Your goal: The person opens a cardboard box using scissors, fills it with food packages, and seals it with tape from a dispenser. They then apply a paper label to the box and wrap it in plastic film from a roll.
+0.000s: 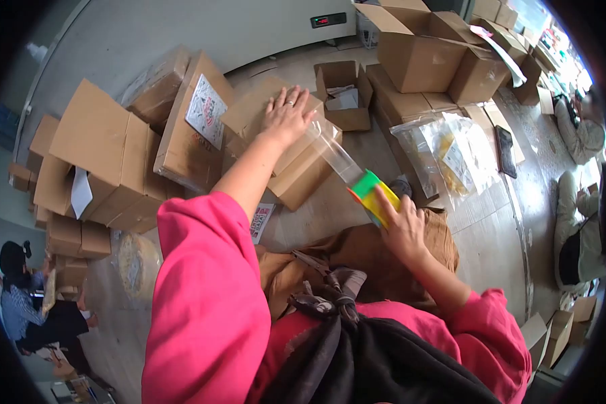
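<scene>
My left hand (287,118) lies flat on top of a cardboard box (303,180), fingers stretched out, a ring on one of them. A strip of clear packing tape (337,156) runs from beside this hand, off the box's edge, to a green and yellow tape dispenser (370,192). My right hand (404,225) is wrapped around the dispenser, which is held tilted to the right of the box. Part of the box's top is hidden under my left hand and forearm.
Open boxes (91,148) and a leaning labelled carton (198,121) stand left. A small open box (343,101) is ahead. On the right are clear plastic packets (448,158), a phone (506,151) and stacked boxes (417,57). Other people sit at both sides.
</scene>
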The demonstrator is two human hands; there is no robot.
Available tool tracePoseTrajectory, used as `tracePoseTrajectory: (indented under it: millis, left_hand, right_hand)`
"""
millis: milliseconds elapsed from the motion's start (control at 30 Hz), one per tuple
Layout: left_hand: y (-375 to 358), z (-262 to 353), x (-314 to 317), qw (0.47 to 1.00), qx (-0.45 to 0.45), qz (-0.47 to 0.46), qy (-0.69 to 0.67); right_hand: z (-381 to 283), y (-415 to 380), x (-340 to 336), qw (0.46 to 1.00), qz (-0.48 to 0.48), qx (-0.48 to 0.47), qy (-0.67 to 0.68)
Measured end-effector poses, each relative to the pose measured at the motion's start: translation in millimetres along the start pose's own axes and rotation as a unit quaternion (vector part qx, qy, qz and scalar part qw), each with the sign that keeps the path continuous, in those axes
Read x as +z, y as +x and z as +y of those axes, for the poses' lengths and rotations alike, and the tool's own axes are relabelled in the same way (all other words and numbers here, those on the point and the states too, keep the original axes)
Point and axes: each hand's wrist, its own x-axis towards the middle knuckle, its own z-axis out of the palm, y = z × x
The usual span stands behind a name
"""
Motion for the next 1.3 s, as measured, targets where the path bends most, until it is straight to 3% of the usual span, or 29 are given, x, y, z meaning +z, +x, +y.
tracePoseTrajectory:
  millis: [33, 100, 133, 200, 233, 267, 300, 367, 433, 500, 600, 800, 900, 1033, 1067, 1100, 1133, 1167, 1200, 1233, 1300]
  left_hand:
    - [0, -2, 0, 1.0, -0.01, 0.004, -0.003]
    - [-2, 2, 1, 1.0, 0.003, 0.027, 0.005]
    - [-4, 8, 0, 1.0, 0.009, 0.029, 0.007]
    - [-11, 17, -4, 0.977, 0.093, 0.142, 0.129]
    - [-16, 26, -5, 0.96, 0.194, 0.161, 0.12]
    - [-30, 34, 13, 0.954, 0.26, 0.128, -0.073]
    - [-54, 51, 18, 0.948, 0.296, 0.11, 0.05]
    - [-80, 64, 37, 0.915, 0.275, -0.101, 0.278]
    - [-95, 56, 77, 0.91, 0.248, -0.048, 0.328]
    - [-92, 49, 84, 0.97, 0.189, -0.131, 0.085]
    - [-100, 32, 78, 0.975, 0.2, -0.081, -0.048]
    - [-94, 35, 71, 0.975, 0.2, -0.009, -0.1]
    - [-90, 35, 78, 0.981, 0.156, -0.038, -0.106]
    - [-87, 32, 80, 0.979, 0.173, -0.032, -0.106]
    - [-90, 33, 82, 0.978, 0.175, -0.037, -0.107]
    - [-90, 33, 81, 0.978, 0.174, -0.04, -0.104]
    - [-87, 32, 78, 0.979, 0.172, -0.041, -0.099]
    - [-83, 31, 73, 0.98, 0.172, -0.036, -0.093]
    - [-85, 33, 71, 0.978, 0.174, -0.034, -0.107]
    - [-86, 34, 68, 0.976, 0.174, -0.032, -0.123]
    - [-86, 33, 60, 0.975, 0.169, -0.017, -0.143]
  right_hand:
    - [3, -6, -4, 0.999, -0.037, 0.016, 0.004]
    - [0, 1, 1, 0.999, 0.003, -0.024, -0.035]
    - [-4, 10, 14, 0.996, -0.024, -0.025, -0.081]
    - [-17, 33, 45, 0.985, -0.094, -0.009, -0.143]
    - [-27, 49, 56, 0.977, -0.138, -0.001, -0.16]
    - [-35, 62, 64, 0.974, -0.161, -0.002, -0.157]
    - [-42, 72, 72, 0.976, -0.154, -0.007, -0.154]
    - [-58, 89, 88, 0.973, -0.19, 0.038, -0.128]
    - [-61, 102, 95, 0.974, -0.196, 0.036, -0.103]
    - [-59, 111, 99, 0.96, -0.268, 0.05, -0.058]
    - [-51, 107, 85, 0.97, -0.235, 0.038, -0.046]
    - [-35, 102, 77, 0.98, -0.189, 0.027, -0.058]
    - [-34, 95, 97, 0.977, -0.199, 0.012, -0.079]
    - [-18, 109, 117, 0.98, -0.189, 0.036, 0.046]
    - [4, 120, 134, 0.862, -0.396, 0.204, 0.242]
    - [26, 127, 152, 0.64, -0.551, 0.345, 0.408]
    - [41, 120, 175, 0.702, -0.52, 0.301, 0.383]
    - [39, 116, 163, 0.705, -0.516, 0.296, 0.385]
    - [38, 104, 150, 0.848, -0.429, 0.195, 0.243]
    - [34, 97, 126, 0.941, -0.316, 0.081, 0.086]
    - [36, 95, 57, 0.892, -0.293, 0.252, 0.235]
